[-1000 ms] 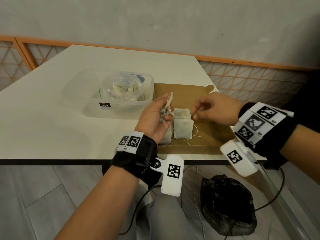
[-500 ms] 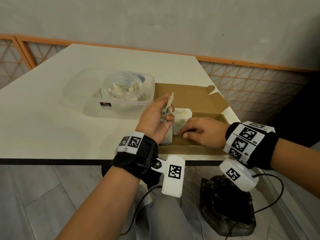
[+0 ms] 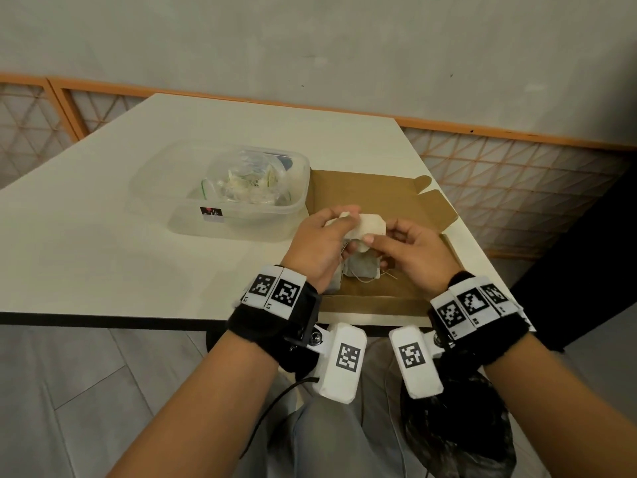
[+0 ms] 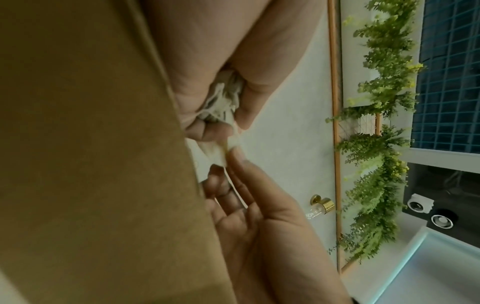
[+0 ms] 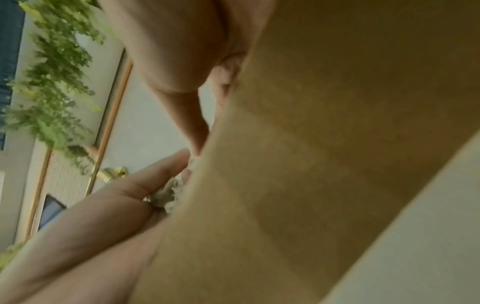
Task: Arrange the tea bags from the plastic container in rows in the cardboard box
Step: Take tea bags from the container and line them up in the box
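Over the open cardboard box my left hand grips a bunch of tea bags. My right hand pinches one pale tea bag at the edge of that bunch, between the two hands. A darker tea bag lies flat on the box floor just below them, partly hidden by my left hand. The clear plastic container stands left of the box with more tea bags inside. In both wrist views the brown box wall fills much of the picture.
The box lid lies open toward the far side with a flap raised at the right. The white table ends at a dark front edge near my wrists. A black bag sits on the floor below.
My right hand has lifted from the box floor to the bunch in my left hand and taken hold of one tea bag. My left hand has stayed above the box.
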Available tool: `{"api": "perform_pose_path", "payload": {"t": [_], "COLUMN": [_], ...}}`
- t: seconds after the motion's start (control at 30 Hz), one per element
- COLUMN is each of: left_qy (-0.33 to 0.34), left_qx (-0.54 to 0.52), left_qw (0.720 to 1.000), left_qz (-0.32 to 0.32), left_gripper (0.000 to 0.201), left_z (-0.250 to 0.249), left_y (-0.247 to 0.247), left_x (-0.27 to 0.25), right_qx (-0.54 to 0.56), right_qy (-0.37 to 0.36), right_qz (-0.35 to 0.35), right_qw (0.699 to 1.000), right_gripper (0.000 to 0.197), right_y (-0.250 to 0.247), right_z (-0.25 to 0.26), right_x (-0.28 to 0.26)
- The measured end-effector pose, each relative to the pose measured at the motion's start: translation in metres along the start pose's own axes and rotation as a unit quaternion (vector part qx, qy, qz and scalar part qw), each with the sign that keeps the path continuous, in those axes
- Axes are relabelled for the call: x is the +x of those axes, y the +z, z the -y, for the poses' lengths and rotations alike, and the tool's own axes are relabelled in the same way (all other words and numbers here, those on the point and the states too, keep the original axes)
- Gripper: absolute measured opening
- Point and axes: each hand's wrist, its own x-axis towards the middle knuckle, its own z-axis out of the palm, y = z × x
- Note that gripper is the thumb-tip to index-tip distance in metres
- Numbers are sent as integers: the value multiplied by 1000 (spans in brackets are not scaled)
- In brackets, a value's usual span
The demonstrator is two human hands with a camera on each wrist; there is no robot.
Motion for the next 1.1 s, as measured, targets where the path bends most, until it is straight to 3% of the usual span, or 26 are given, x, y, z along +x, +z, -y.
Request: {"api": "perform_pose_path", "payload": {"t": [0.3, 0.47, 0.57, 0.63, 0.7, 0.77, 0.87, 1.0, 1.1], "left_qy": [-23, -32, -32, -32, -31, -33, -30, -27, -34], "left_qx": [-33, 42, 29, 12, -8, -30, -44, 32, 98], "left_qw": [999, 998, 999, 999, 999, 999, 998, 999, 995], "left_qz": [20, 37, 30, 19, 6, -1, -17, -25, -10], "left_gripper": [8, 33, 14, 2, 7, 6, 5, 15, 24], "left_z": [-1, 0, 0, -1, 0, -1, -1, 1, 4], "left_y": [-2, 1, 1, 1, -1, -2, -2, 2, 5], "left_x": [0, -1, 0, 1, 4, 5, 5, 4, 3], "right_qx": [156, 163, 145, 120, 131, 165, 203, 250, 265], "right_qy": [-38, -41, -24, -20, -27, -33, -45, -48, -42], "right_qz": [-46, -35, 4, 14, -7, -18, 16, 69, 46], "right_qw": [986, 985, 989, 992, 991, 986, 978, 965, 962], "right_gripper": [12, 14, 35, 28, 13, 22, 16, 28, 26], "right_y": [-4, -5, -7, -5, -6, -8, -11, -14, -14], "right_z": [1, 1, -2, -2, -1, 0, 3, 3, 3], "right_x": [1, 1, 2, 1, 0, -1, -2, -1, 0]}}
